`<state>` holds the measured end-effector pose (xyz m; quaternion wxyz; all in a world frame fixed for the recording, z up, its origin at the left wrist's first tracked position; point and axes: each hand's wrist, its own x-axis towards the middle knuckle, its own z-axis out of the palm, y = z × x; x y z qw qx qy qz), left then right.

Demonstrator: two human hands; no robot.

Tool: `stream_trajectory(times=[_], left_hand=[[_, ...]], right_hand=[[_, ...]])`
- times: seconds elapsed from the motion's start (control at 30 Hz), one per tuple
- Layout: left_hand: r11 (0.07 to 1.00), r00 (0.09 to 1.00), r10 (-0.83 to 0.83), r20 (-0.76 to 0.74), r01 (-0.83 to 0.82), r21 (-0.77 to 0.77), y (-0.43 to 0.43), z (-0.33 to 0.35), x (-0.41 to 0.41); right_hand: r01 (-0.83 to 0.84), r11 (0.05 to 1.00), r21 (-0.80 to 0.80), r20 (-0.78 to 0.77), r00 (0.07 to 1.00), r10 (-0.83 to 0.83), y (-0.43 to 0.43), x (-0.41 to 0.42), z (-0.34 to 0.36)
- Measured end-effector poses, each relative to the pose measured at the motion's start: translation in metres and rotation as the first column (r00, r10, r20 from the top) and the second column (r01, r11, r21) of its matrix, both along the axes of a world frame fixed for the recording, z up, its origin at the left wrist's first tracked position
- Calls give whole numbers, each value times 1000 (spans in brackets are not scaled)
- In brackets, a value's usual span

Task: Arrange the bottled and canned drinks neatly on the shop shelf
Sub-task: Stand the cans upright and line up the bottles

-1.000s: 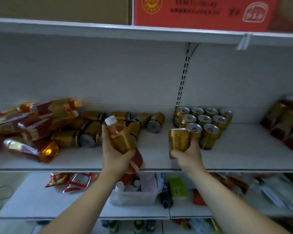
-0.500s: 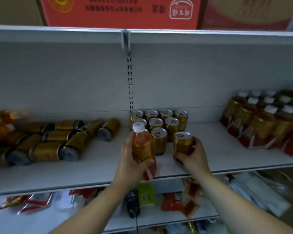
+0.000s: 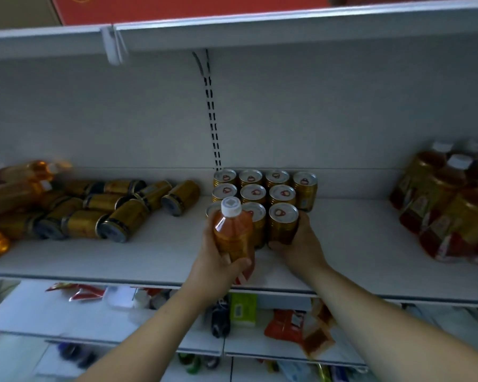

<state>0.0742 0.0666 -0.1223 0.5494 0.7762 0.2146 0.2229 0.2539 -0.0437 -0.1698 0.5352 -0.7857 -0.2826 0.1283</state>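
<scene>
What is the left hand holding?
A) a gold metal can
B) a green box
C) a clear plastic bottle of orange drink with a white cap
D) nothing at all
C: the left hand grips the clear plastic bottle of orange drink with a white cap, while the right hand holds the upright gold metal can on the shelf.
</scene>
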Motion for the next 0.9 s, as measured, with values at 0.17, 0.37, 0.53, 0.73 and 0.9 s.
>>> stream_trajectory(times=[0.17,0.37,0.53,0.73,0.9], left_hand=[[995,994,-96,55,97,-5,1,-1,7],[977,977,-212,25,212,-11,-22,-12,41],[966,964,-257,70,257,4,-56,-15,78],[948,946,-317,74,318,-4,-115,-15,125],[931,927,-363,97,365,-5,-196,-18,183]], right_hand=[[-22,999,-23,20,1000,22,-8,1,18],[161,949,-270,299,951,-76,-67,23,54],[375,813,-446,568,820,-67,-133,56,87],[639,698,-325,828,548,-116,-235,116,133],[720,536,-442,739,630,-238,-316,192,157]])
